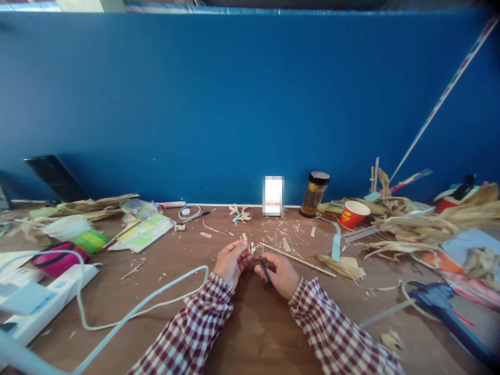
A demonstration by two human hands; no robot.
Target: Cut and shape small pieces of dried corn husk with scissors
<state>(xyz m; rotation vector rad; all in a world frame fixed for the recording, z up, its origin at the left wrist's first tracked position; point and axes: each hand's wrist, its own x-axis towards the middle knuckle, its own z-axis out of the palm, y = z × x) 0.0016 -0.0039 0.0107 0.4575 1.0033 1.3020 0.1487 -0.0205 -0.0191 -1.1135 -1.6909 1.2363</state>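
Pinched between the fingertips of my left hand [233, 262] is a small pale piece of husk [245, 237]. My right hand [280, 272] is closed round a slim black tool [265, 269], whose far end points toward the left fingertips. It looks like tweezers or small scissors; its tip is too small to make out. Both hands hover close together over the brown table [253, 328]. Just beyond them lie a thin pale stick [299, 259] and many husk scraps [287, 244]. A flower-like husk piece [239, 213] rests farther back.
A lidded jar [313, 194] and a red paper cup [354, 214] stand at back right. Husks [425, 224] and a blue glue gun [449, 307] lie right. A white power strip [50, 302], a looping cable [136, 307] and a pink pouch [58, 260] occupy the left.
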